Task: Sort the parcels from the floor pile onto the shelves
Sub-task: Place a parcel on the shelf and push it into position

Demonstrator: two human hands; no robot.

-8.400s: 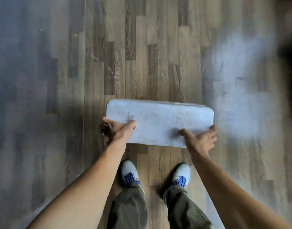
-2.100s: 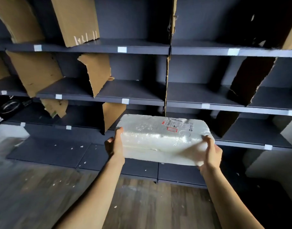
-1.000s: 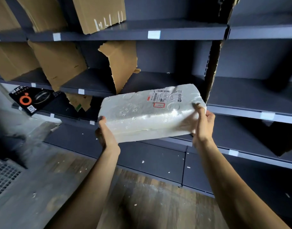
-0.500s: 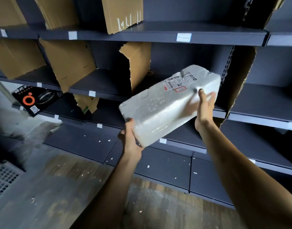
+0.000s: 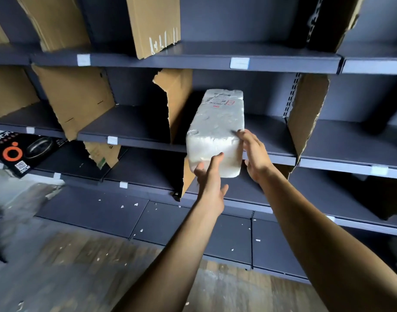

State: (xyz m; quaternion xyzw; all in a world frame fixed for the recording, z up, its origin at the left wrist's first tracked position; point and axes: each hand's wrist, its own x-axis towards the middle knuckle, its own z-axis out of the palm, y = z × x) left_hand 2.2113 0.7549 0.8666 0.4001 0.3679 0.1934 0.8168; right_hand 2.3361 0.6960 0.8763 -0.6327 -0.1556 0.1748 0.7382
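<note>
Head view, left hand: fingers extended and pressed flat on the near end face of the parcel, thumb at its lower left corner; not wrapped round it.
Right hand: just right of the left hand, fingers extended along the parcel's right side, fingertips at the upper edge; a bracing contact, not a clamp.
Parcel position: between both hands and beyond them, end-on and tilted up. The far end is inside the bay above the middle shelf; the near end overhangs the shelf's front lip.
Shipping label: on the top face, at the end far from the hands.
Bay limits: torn cardboard divider left of the hands, second divider to their right; the parcel stands closer to the left one.
Change: half a second ago the parcel lay diagonally across the bay front, one hand at each end. It has since been turned lengthwise; the left hand has moved to the near end, the right hand from the far end to the side.
Meaning for task: judged as insertion under way; a forward push and release remain for this parcel.
Hidden: parcel underside, so contact with the shelf board cannot be confirmed; the right palm is turned away.
Unreadable: label print is too small.
Cut off: the floor pile is outside the frame, so remaining parcels cannot be counted; a black printed box far left of the hands is cropped at the frame edge.
</note>
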